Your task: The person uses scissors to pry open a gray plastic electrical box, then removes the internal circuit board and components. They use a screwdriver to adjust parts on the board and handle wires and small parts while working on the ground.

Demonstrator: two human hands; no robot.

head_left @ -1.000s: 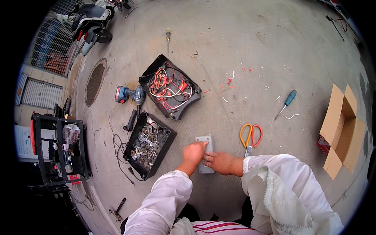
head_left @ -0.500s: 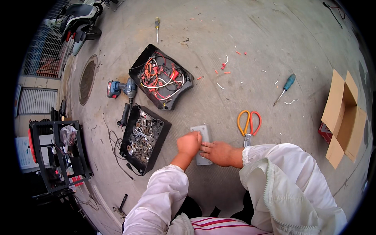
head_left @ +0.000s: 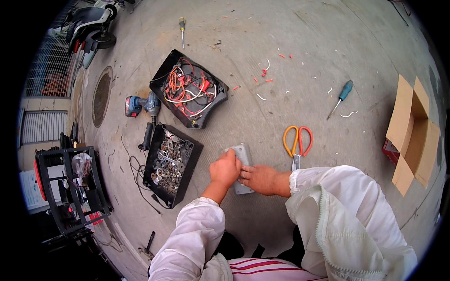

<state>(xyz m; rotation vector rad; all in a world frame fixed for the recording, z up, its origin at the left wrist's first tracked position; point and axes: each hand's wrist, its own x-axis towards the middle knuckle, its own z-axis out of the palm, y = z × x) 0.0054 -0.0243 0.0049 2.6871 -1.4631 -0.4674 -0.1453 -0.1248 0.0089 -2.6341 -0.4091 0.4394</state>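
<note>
On the concrete floor before me lies a grey rectangular box (head_left: 243,152) with small round marks near its corners. My left hand (head_left: 224,169) is closed in a fist above its left side. Whatever its fingers hold, if anything, is hidden. My right hand (head_left: 263,180) lies across the box from the right, fingers stretched out flat, their tips close to the left hand. Beyond my right wrist rest scissors (head_left: 296,147) with one orange and one red handle, blades partly covered by my sleeve.
Left of the box stands a black tray (head_left: 191,161) of metal hardware. Behind it sit a black housing (head_left: 192,121) full of wires and a cordless power tool (head_left: 149,105). Two screwdrivers, a teal one (head_left: 345,91) and a yellow one (head_left: 182,28), lie farther off. An open cardboard box (head_left: 402,159) stands right.
My left fist has turned and lifted slightly over the grey box. My right hand stays on the box. The whole view has shifted a little.
</note>
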